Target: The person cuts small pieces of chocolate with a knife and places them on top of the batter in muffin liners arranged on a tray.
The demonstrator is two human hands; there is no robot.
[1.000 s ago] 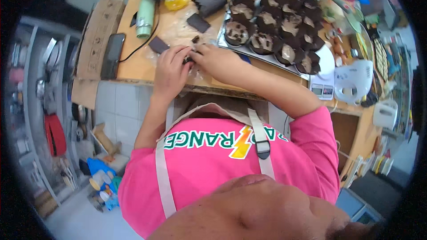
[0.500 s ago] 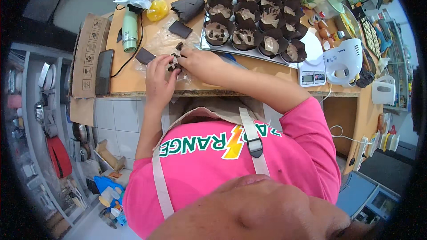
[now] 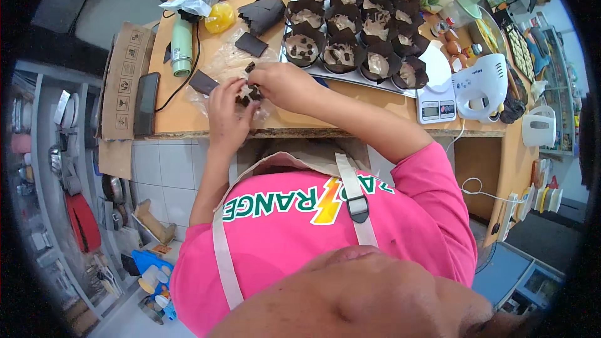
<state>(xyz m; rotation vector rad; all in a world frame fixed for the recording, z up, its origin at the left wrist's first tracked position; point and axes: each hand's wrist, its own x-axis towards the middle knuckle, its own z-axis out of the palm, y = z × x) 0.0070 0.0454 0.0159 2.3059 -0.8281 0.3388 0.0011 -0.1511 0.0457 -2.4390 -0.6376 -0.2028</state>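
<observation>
- Holds loosely with the left hand [image 3: 225, 109], between thumb and curved fingers, a small cluster of dark broken chocolate pieces [image 3: 255, 95], over the clear plastic sheet [image 3: 226, 62], near the front edge of the bench [image 3: 181, 119].
- Meets the same cluster with the right hand [image 3: 282, 86], fingers close together and bent; cannot tell whether pinching a piece, because of the hidden fingertips.
- Should feel light, judging from the small size; probably stiff but brittle, with crumbs easy to break away.
- May become slippery or sticky from the warmth of skin; better to take by the side edges, with little pressure, not by squeezing the middle.
- Shows no clear long axis in the cluster; for the small dark piece [image 3: 250, 67] just beside the right fingers, seems to point toward the far side of the bench.
- See also, near the left hand, a flat dark slab [image 3: 203, 82], long axis from upper left to lower right; much the same direction for the second slab [image 3: 251, 44], farther away.
</observation>
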